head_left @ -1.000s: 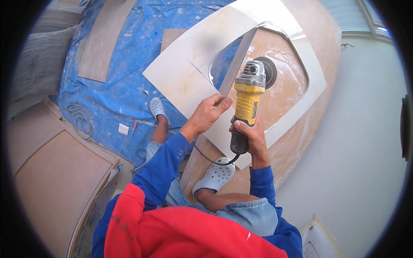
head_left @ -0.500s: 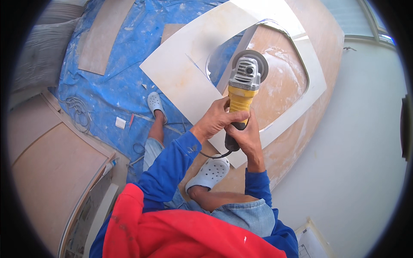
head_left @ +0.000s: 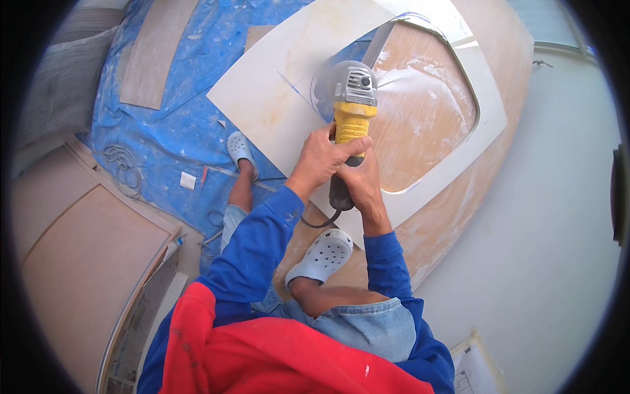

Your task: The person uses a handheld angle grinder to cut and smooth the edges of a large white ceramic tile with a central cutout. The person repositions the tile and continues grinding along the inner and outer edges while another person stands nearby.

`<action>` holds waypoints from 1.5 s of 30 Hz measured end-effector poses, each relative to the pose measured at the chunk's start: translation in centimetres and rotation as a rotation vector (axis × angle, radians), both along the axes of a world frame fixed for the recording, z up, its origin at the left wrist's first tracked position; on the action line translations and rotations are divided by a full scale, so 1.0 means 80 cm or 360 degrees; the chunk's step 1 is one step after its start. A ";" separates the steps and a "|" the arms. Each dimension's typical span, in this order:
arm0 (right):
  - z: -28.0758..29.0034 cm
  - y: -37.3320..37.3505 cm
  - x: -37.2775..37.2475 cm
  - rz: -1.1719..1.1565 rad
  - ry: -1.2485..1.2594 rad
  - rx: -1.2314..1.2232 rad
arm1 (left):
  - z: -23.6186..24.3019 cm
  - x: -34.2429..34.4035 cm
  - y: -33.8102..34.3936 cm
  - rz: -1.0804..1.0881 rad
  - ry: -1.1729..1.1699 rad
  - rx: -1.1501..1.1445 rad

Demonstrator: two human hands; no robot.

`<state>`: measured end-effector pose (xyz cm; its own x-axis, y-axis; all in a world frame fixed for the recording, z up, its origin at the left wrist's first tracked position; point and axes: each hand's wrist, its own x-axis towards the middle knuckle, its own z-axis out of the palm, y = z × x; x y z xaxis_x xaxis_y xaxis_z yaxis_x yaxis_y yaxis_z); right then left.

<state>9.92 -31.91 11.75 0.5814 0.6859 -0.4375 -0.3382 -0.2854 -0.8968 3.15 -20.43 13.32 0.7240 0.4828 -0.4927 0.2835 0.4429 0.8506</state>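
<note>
Both hands grip a yellow and black angle grinder (head_left: pixel 354 118) with a silver gear head. My left hand (head_left: pixel 319 159) wraps round the yellow body, its thumb across the top. Closer to me, my right hand (head_left: pixel 361 182) is closed round the dark rear handle, where the cord leaves. The disc looks blurred at the grinder's front. It is over the inner edge of the large opening in a white panel (head_left: pixel 262 85); whether it touches that edge I cannot tell. Blue pencil-like lines mark the panel left of the disc.
The white panel lies on a dusty wooden board (head_left: pixel 420 98). Blue sheeting (head_left: pixel 190 85) covers the floor at left, with a loose wooden strip (head_left: pixel 154 59) and a coiled cord (head_left: pixel 123 169) on it. A pale wall (head_left: pixel 525 197) stands at right, curved wooden furniture (head_left: pixel 85 243) at lower left.
The grinder and both hands have moved left and slightly away from me, from over the opening to its left edge. The disc, sharply outlined before, now appears blurred.
</note>
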 end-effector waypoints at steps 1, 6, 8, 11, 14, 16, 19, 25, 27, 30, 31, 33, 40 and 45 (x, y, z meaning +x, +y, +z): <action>0.001 0.000 -0.002 -0.0006 -0.0071 -0.0018 | -0.001 0.000 0.002 0.0000 -0.0033 -0.0054; 0.023 -0.002 -0.022 -0.0122 -0.0175 0.0023 | -0.001 -0.014 0.021 -0.0199 -0.0191 -0.0338; 0.035 0.003 -0.035 -0.0257 0.0244 0.0250 | 0.001 -0.024 0.031 -0.0321 -0.0269 -0.0398; 0.053 0.014 -0.049 -0.0331 0.0619 0.0389 | -0.002 -0.031 0.054 -0.0584 -0.0313 -0.0439; 0.066 0.022 -0.047 -0.0300 0.0562 0.0266 | -0.008 -0.028 0.059 -0.0641 -0.0442 -0.0583; 0.077 0.027 -0.048 -0.0329 0.0339 0.0124 | -0.007 -0.021 0.057 -0.0663 -0.0457 -0.0638; 0.097 0.034 -0.049 -0.0243 0.0074 -0.0212 | 0.012 -0.031 0.070 -0.0737 -0.0449 -0.0732; 0.103 0.135 -0.084 -0.0682 -0.0236 -0.0573 | 0.041 -0.010 0.179 -0.0852 0.0083 0.0096; 0.096 0.177 -0.099 -0.0821 -0.0190 -0.0665 | 0.038 0.000 0.195 -0.0761 0.0023 0.0497; 0.081 0.235 -0.113 -0.1004 -0.0121 -0.0725 | 0.035 0.005 0.228 -0.0794 0.0043 0.0403; 0.075 0.254 -0.115 -0.1065 -0.0137 -0.0746 | 0.032 0.007 0.242 -0.0840 0.0052 0.0439; 0.061 0.277 -0.113 -0.1140 -0.0161 -0.0784 | 0.024 0.012 0.265 -0.0927 0.0024 0.0435; 0.032 0.313 -0.111 -0.1207 -0.0200 -0.0829 | -0.005 0.019 0.295 -0.0930 -0.0014 0.0330; 0.030 0.325 -0.111 -0.1271 -0.0216 -0.0806 | -0.006 0.024 0.304 -0.0982 -0.0011 0.0377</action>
